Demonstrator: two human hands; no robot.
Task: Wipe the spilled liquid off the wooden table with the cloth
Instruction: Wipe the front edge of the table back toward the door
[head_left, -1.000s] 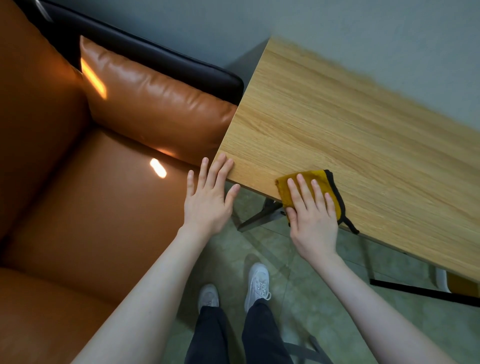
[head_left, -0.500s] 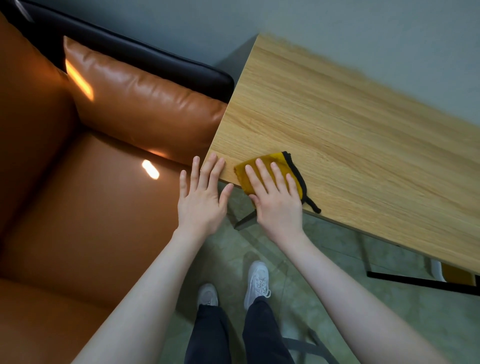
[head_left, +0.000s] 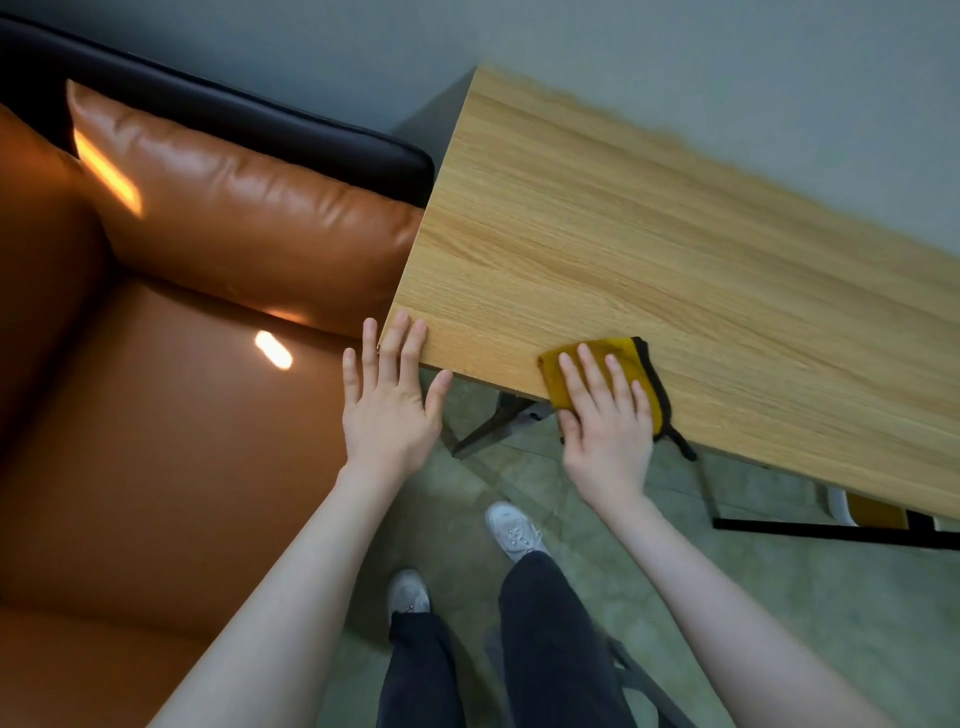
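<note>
- Our right hand (head_left: 608, 415) lies flat, fingers straight and slightly spread, pressing the yellow cloth (head_left: 631, 364) against the near edge of the wooden bench (head_left: 649, 249), right of centre in the frame.
- Our left hand (head_left: 389, 400) is spread too, its fingertips touching the bench's near corner at centre frame and holding nothing.
- The cloth has black trim, with a loop hanging over the edge.
- An orange leather sofa (head_left: 182, 312) fills the left of the frame.
</note>
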